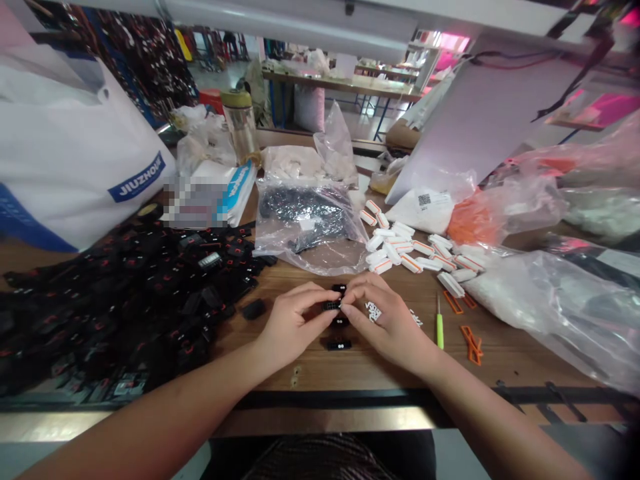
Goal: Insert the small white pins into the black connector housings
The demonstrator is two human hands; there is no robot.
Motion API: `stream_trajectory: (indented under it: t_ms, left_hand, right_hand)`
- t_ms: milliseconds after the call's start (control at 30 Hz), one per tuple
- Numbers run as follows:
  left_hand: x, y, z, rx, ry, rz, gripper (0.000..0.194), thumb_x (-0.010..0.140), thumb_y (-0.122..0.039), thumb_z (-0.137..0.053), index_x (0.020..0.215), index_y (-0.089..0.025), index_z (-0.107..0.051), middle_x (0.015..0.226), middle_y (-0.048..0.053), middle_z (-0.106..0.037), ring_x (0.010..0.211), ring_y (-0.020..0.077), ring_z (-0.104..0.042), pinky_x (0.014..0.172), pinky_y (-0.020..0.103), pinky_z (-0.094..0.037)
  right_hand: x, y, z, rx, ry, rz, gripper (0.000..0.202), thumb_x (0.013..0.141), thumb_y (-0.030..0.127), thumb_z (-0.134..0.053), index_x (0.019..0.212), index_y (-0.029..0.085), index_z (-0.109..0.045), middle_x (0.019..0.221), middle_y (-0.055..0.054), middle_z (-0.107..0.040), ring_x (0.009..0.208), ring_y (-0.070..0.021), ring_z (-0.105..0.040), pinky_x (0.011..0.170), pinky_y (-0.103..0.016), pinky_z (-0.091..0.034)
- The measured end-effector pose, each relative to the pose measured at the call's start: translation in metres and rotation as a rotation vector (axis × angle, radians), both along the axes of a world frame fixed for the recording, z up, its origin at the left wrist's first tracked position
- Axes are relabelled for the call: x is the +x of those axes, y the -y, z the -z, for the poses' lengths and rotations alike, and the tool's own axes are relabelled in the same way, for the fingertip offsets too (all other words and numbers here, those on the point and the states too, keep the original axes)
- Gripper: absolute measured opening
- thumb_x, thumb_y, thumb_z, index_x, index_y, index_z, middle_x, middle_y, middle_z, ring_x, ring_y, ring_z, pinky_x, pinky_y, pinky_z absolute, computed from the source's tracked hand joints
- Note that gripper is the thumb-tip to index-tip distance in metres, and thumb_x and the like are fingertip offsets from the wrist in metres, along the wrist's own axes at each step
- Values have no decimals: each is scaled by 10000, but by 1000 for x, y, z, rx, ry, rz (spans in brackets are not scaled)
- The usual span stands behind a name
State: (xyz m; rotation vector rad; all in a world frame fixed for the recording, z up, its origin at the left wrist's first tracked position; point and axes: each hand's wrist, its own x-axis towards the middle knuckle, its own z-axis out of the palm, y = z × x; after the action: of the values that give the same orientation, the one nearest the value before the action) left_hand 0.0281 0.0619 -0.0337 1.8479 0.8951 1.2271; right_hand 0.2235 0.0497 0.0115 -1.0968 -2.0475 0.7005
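Between thumb and fingers, my left hand (295, 320) pinches a small black plastic block (331, 305) with rows of little holes, like a connector housing. My right hand (383, 320) is closed at the right end of that block, its fingertips pressed together; whatever they pinch is too small to tell. Similar black blocks lie in a column under and around the fingers; the nearest one (339, 345) shows two white dots on its top. Beside my right hand, partly hidden by it, is a little heap of tiny white pieces (373, 311).
Black parts form a large pile (115, 300) on the left. White and orange pieces (400, 247) lie behind my right hand. A green-handled pick (439, 330) and orange frames (471, 345) are at right. Plastic bags (310, 220) and a bottle (240, 123) stand behind.
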Motion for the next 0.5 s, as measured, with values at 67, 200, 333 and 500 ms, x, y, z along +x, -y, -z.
stream_trajectory:
  t_ms: [67,200,333,500]
  left_hand:
    - [0,0,1,-2,-6,2,218,855,-130,-693,1044,-226,-742,872,33,-698,753,156,-655,645,265,-525]
    - [-1,0,2,-8,-13,-1,221,844,-118,-698,1038,-213,-745,897,43,-710,789,169,-668,678,283,-530]
    - [0,-1,1,-38,-7,-15,224,840,-116,-695,1037,-210,-749,877,41,-711,757,167,-665,659,285,-529]
    - [0,-1,2,-53,-10,-13,222,835,-108,-695,1027,-201,-756,856,41,-710,743,164,-660,643,271,-521]
  right_hand:
    - [-1,1,-1,15,18,-7,74,937,192,-575,875,211,-611,946,-48,-583,948,-193,-562,862,-368,-469]
    - [0,2,0,120,101,-12,83,934,173,-582,899,212,-646,944,-48,-628,920,-192,-571,884,-393,-455]
    - [3,3,7,289,166,11,168,909,153,-617,1031,237,-695,989,-52,-698,933,-216,-592,856,-415,-452]
    - [-1,8,12,441,273,35,230,898,131,-621,1075,247,-712,1010,-46,-743,932,-226,-618,812,-414,-434]
